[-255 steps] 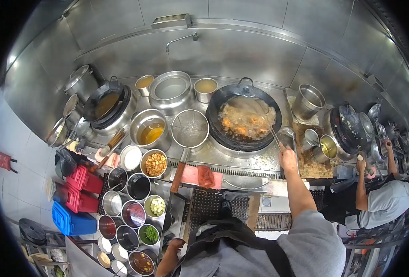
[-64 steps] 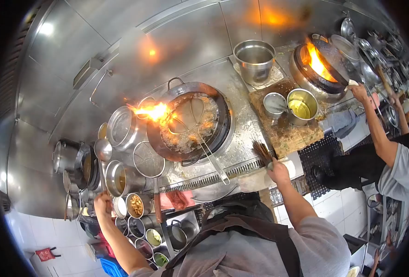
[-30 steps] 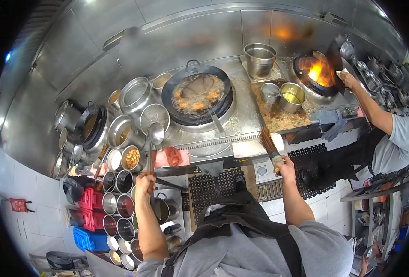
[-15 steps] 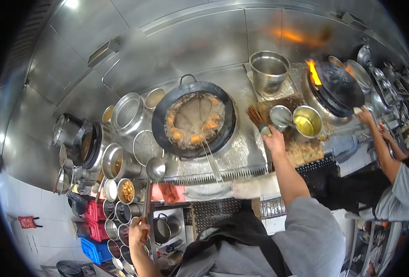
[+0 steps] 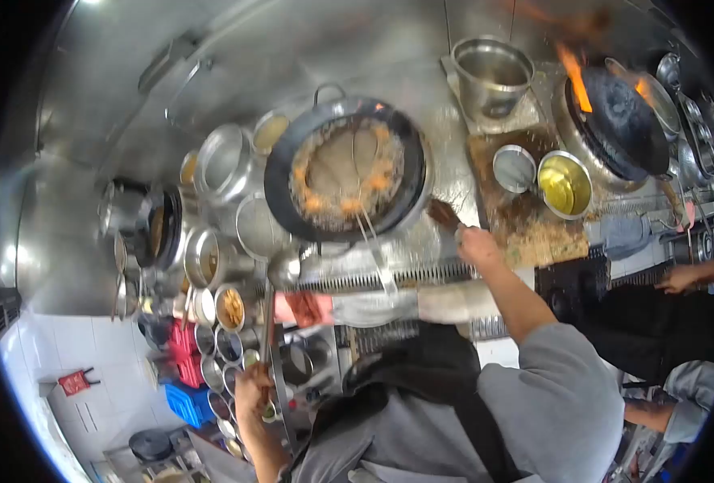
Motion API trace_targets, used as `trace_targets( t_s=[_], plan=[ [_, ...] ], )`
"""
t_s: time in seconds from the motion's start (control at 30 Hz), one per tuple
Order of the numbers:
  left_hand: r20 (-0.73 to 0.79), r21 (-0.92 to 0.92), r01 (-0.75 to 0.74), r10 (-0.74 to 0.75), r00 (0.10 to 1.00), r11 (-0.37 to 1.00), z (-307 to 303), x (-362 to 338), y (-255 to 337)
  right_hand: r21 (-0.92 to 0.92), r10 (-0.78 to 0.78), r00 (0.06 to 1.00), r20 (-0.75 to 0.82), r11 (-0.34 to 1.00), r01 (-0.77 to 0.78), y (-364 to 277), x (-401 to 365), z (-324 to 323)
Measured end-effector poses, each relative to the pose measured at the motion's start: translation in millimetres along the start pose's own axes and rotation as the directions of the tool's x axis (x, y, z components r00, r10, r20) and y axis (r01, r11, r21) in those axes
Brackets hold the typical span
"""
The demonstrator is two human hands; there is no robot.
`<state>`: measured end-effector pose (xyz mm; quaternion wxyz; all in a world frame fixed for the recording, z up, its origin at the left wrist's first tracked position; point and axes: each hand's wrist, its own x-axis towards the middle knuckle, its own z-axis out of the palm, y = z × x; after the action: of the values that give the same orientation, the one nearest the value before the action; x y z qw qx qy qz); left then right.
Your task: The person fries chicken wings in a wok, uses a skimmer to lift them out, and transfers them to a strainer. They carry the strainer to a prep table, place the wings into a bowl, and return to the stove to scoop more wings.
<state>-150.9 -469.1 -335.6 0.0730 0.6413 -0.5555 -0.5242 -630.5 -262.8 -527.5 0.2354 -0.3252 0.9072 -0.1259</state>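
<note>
My left hand (image 5: 254,388) is wrapped round the handle of a ladle (image 5: 285,268), whose bowl is up at the counter's front edge. My right hand (image 5: 479,245) grips a bamboo wok brush (image 5: 444,213), bristles pointing left over the steel counter, right of the large wok (image 5: 279,173). In that wok, orange pieces bubble in foaming liquid. A wire strainer (image 5: 382,270) rests in it, its handle reaching over the front rim.
A wooden board (image 5: 526,221) carries a small pot (image 5: 515,169) and a pot of yellow oil (image 5: 566,185). Flame (image 5: 576,80) rises beside a second wok (image 5: 627,129) at right. A co-worker's hand (image 5: 683,278) is there. Several containers stand at left, one with fried pieces (image 5: 231,307).
My right hand has brought the brush down and left from beside the small pot towards the counter by the wok. The co-worker's hand has come off the second wok. The view has shifted.
</note>
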Motion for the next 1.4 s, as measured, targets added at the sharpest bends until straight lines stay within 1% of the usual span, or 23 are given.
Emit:
trace_targets(
  t_s=[0.07, 0.1, 0.17, 0.2, 0.27, 0.3, 0.33, 0.4, 0.47, 0.5, 0.57, 0.63, 0.73, 0.8, 0.83, 0.9, 0.97, 1.03, 1.1, 1.17, 1.23, 1.33, 1.4],
  plan=[
    [-0.018, 0.074, -0.023, 0.024, 1.000, 0.997, -12.3, -5.7, -10.7, 0.061, -0.173, 0.984, 0.040, 0.983, 0.171, -29.0, -58.9, 38.9],
    [-0.050, 0.124, -0.052, 0.059, 0.997, 0.991, -7.8, 1.1, -8.2, 0.051, -0.178, 0.983, 0.050, 0.983, 0.176, -33.2, -63.5, 47.7],
    [0.003, 0.156, -0.045, 0.045, 0.999, 0.987, -16.4, 1.1, -9.4, 0.234, -0.295, 0.955, 0.035, 0.932, 0.279, -40.7, -68.8, 64.6],
    [0.034, 0.207, -0.083, 0.077, 0.996, 0.975, -19.3, -5.6, -5.0, 0.231, -0.292, 0.955, 0.040, 0.933, 0.276, -38.8, -75.1, 62.8],
    [0.082, 0.312, -0.210, 0.194, 0.978, 0.927, -41.7, 2.6, -25.3, 0.320, -0.143, 0.981, -0.131, 0.930, 0.178, -37.1, -85.9, 40.1],
    [0.101, 0.397, -0.305, 0.289, 0.952, 0.865, -52.1, 7.6, -35.1, 0.314, -0.150, 0.978, -0.144, 0.931, 0.189, -38.8, -82.6, 49.0],
    [0.097, 0.393, -0.310, 0.297, 0.950, 0.866, -59.5, 4.6, -36.6, 0.247, -0.272, 0.957, -0.104, 0.925, 0.290, -40.7, -77.3, 67.8],
    [0.076, 0.566, -0.352, 0.378, 0.923, 0.746, -66.5, -4.0, -26.7, 0.180, -0.484, 0.871, -0.080, 0.853, 0.490, -46.4, -71.9, 90.8],
    [0.154, 0.656, -0.472, 0.507, 0.848, 0.589, -68.6, -14.4, -14.9, 0.038, -0.541, 0.841, 0.007, 0.841, 0.540, -41.3, -48.1, 100.6],
    [0.201, 0.685, -0.506, 0.531, 0.823, 0.525, -70.0, -22.6, -5.5, -0.021, -0.533, 0.844, 0.065, 0.844, 0.535, -30.6, -37.6, 101.7],
    [0.251, 0.699, -0.497, 0.475, 0.843, 0.514, -71.6, -40.0, 9.3, -0.120, -0.388, 0.908, 0.157, 0.905, 0.408, -20.3, -71.3, 36.2],
    [0.371, 0.694, -0.620, 0.557, 0.743, 0.365, -75.3, -38.8, 12.7, -0.423, -0.101, 0.974, 0.202, 0.888, 0.179, -9.4, -97.2, -10.6],
    [0.479, 0.617, -0.724, 0.583, 0.657, 0.309, -69.8, -32.9, 6.8, -0.378, -0.032, 0.999, 0.030, 0.925, 0.041, 16.4, -111.2, -34.8],
    [0.554, 0.562, -0.779, 0.572, 0.605, 0.280, -57.0, -22.8, -3.0, 0.007, 0.167, 0.960, -0.227, 0.985, -0.170, -13.9, -144.1, -59.6],
    [0.577, 0.525, -0.787, 0.544, 0.609, 0.324, -49.3, -17.3, -8.0, 0.007, 0.170, 0.958, -0.233, 0.985, -0.173, 1.7, -132.5, -38.5],
    [0.625, 0.526, -0.816, 0.543, 0.561, 0.238, -21.5, -11.2, -19.5, -0.284, 0.177, 0.957, -0.229, 0.928, -0.240, 43.1, -90.4, 26.7],
    [0.663, 0.446, -0.878, 0.595, 0.455, 0.174, 13.5, 1.5, -41.2, -0.052, 0.061, 0.913, -0.404, 0.995, -0.089, 31.9, -103.5, 50.2],
    [0.645, 0.412, -0.885, 0.616, 0.453, 0.220, 60.5, -1.6, -47.2, 0.136, 0.148, 0.941, -0.305, 0.984, -0.111, 9.2, -122.5, 64.1],
    [0.611, 0.335, -0.919, 0.695, 0.379, 0.207, 113.1, 21.6, -76.0, 0.153, 0.172, 0.923, -0.344, 0.980, -0.125, -22.1, -138.2, 86.4],
    [0.623, 0.386, -0.910, 0.685, 0.376, 0.148, 164.6, 36.6, -86.7, 0.204, 0.157, 0.907, -0.391, 0.976, -0.081, -42.0, -144.9, 104.8],
    [0.643, 0.490, -0.841, 0.557, 0.526, 0.227, 202.3, 20.1, -57.4, 0.244, 0.149, 0.886, -0.439, 0.969, -0.042, -45.8, -146.6, 101.9],
    [0.605, 0.495, -0.806, 0.538, 0.587, 0.323, 244.0, -5.7, -26.7, 0.405, 0.063, 0.924, -0.377, 0.908, 0.103, -39.8, -163.2, 80.3],
    [0.632, 0.425, -0.840, 0.553, 0.543, 0.339, 264.0, -6.8, -30.0, 0.412, 0.062, 0.936, -0.348, 0.906, 0.094, -28.7, -165.3, 86.0]
  ],
)
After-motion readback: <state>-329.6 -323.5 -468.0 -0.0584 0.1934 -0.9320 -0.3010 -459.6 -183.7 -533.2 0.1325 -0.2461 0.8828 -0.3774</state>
